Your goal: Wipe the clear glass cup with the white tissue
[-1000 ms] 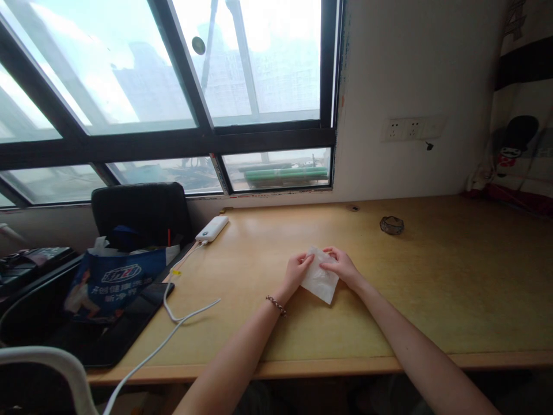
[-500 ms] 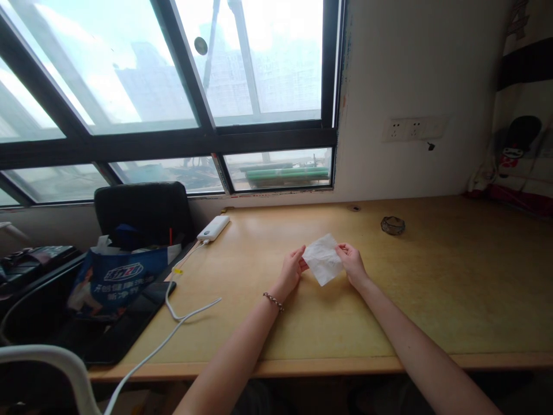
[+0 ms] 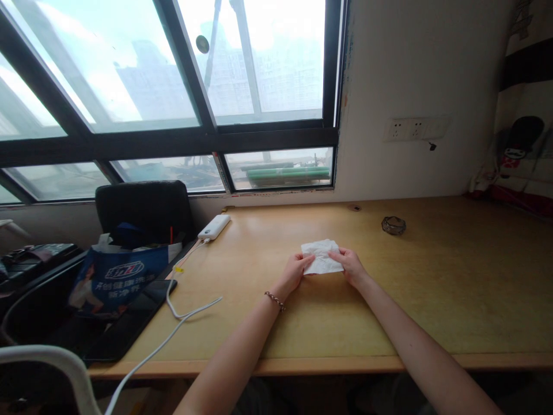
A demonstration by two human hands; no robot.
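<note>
A white, slightly crumpled tissue (image 3: 320, 262) is stretched level between my two hands, over the middle of the wooden table (image 3: 276, 334). My left hand (image 3: 296, 271) pinches its left edge, thumb on top and fingers behind. On the opposite edge my right hand (image 3: 352, 266) grips it the same way, its thumb reaching over the paper. The fingers under the tissue are mostly hidden. A beaded bracelet (image 3: 275, 300) circles my left wrist.
A white power bank (image 3: 214, 227) with a white cable (image 3: 173, 329) lies along the table's left edge. Back right sits a dark round bracelet-like ring (image 3: 393, 225). Left of the table, a blue bag (image 3: 118, 279) rests on a black chair (image 3: 144, 210). Window and wall stand behind.
The tissue has turned from a diamond angle to lie straight between my hands. My left hand has moved slightly right and now pinches its edge; my right thumb reaches further over it.
</note>
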